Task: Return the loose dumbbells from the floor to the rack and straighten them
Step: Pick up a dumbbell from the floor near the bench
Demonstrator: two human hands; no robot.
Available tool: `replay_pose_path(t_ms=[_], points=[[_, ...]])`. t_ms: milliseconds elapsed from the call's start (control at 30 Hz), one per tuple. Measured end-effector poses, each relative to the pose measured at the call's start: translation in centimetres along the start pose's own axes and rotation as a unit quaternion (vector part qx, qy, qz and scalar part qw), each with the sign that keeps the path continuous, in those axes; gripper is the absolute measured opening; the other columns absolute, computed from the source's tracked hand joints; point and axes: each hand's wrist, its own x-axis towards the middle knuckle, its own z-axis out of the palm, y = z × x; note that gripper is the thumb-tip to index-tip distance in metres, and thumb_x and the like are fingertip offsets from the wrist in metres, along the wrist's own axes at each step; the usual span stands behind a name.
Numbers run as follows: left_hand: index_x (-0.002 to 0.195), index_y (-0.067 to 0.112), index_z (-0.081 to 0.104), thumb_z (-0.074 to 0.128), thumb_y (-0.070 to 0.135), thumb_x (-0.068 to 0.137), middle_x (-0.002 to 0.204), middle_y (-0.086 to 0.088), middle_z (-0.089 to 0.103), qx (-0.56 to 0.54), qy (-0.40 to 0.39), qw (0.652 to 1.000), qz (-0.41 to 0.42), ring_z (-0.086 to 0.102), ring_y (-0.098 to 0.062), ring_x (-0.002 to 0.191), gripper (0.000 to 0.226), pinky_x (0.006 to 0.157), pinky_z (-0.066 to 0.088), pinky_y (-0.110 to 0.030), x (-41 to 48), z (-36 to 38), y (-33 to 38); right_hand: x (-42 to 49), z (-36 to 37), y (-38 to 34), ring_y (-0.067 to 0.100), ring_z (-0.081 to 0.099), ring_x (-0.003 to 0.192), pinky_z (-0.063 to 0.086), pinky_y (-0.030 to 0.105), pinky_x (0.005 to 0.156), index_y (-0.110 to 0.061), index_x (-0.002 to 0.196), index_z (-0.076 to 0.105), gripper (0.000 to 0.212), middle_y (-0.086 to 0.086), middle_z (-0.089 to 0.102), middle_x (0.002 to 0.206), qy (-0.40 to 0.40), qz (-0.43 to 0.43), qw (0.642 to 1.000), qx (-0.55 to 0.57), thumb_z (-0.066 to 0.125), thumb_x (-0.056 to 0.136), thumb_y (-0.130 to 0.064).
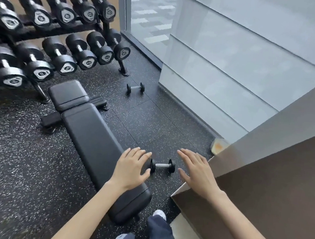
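Dumbbell (162,165) between flat hands (131,165) (195,173); rack (122,67) blurred, cut off left.

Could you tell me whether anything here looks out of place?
Two small dumbbells lie loose on the floor, off the rack: the near dumbbell between the open left hand and right hand, the far dumbbell near the glass wall.
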Motion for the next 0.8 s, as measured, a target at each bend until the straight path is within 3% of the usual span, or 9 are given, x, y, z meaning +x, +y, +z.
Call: replay_pose_path(t_ms=[167,433,800], points=[[0.117,0.025,0.065,0.043,0.05,0.075,0.111,0.003,0.068,0.012,-0.011,1.0,-0.021,0.061,-0.02,0.11,0.054,0.097,0.048,-0.042,3.3,1.7,1.8,3.0,-0.1,4.6,0.016,0.046,0.125,0.034,0.038,0.104,-0.023,0.137,0.039,0.059,-0.004,0.049,0.137,0.012,-0.024,0.999,0.018,0.062,0.084,-0.036],[0.116,0.023,0.066,0.041,0.05,0.075,0.109,0.003,0.069,0.023,0.009,0.997,-0.071,0.063,-0.02,0.107,0.055,0.095,0.048,-0.041,5.3,3.7,4.4,5.2,1.0,8.9,0.018,0.046,0.127,0.03,0.039,0.107,-0.022,0.137,0.041,0.059,-0.003,0.048,0.139,-0.018,-0.093,0.995,0.015,0.063,0.083,-0.034],[0.119,0.022,0.063,0.041,0.049,0.075,0.113,0.001,0.068,0.025,-0.011,0.995,-0.101,0.061,-0.022,0.111,0.056,0.097,0.047,-0.043,8.1,4.1,4.4,9.1,2.2,9.7,0.019,0.046,0.127,0.033,0.04,0.106,-0.021,0.136,0.041,0.057,-0.001,0.047,0.138,-0.015,-0.095,0.994,0.054,0.062,0.084,-0.033]])
